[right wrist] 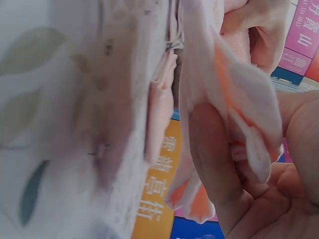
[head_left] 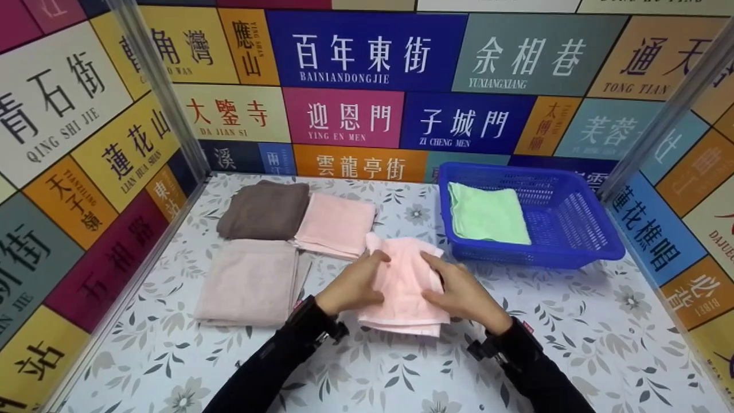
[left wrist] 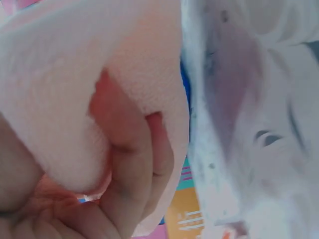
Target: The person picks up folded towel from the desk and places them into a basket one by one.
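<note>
Both hands grip a folded pink towel (head_left: 404,281) near the middle of the table. My left hand (head_left: 356,284) holds its left edge, fingers curled around the cloth, as the left wrist view shows with the soft towel (left wrist: 144,55) bunched between thumb and fingers. On the opposite edge my right hand (head_left: 461,292) pinches the layers; in the right wrist view the fingers (right wrist: 212,149) lie under the hanging cloth. Just behind and left of it lies another folded pink towel (head_left: 338,223). Farther left are a brown folded towel (head_left: 264,210) and a pale greyish-pink folded towel (head_left: 246,281).
A blue plastic basket (head_left: 573,252) stands at the back right, with a folded light green towel (head_left: 490,213) in its left part. The table (head_left: 338,378) has a leaf-and-flower cover. Sign-printed walls (head_left: 367,51) close off the back and both sides.
</note>
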### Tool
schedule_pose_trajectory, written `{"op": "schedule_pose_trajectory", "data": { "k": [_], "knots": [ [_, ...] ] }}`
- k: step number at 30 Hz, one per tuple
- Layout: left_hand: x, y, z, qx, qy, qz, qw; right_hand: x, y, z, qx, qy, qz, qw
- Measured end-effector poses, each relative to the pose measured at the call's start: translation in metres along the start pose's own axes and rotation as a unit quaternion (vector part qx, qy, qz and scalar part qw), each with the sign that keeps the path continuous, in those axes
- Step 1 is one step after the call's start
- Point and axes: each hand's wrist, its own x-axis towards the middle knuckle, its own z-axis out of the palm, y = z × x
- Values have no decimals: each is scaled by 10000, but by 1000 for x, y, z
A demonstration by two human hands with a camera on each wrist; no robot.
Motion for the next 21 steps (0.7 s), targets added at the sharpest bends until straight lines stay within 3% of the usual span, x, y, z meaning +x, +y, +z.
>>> {"op": "schedule_pose_trajectory", "data": {
  "k": [5, 11, 17, 21],
  "knots": [
    [4, 5, -8, -5, 202, 98, 9997, 3, -6, -12, -108, 178, -141, 9997],
    [18, 16, -10, 37, 523, 279, 9982, 8, 1, -35, -199, 658, -414, 9968],
    [41, 30, 0, 224, 1005, 749, 9919, 13, 24, -66, -250, 1224, -332, 9916],
    [58, 37, 11, 57, 1210, 785, 9895, 14, 41, -78, -377, 1619, -328, 9855]
  ]
}}
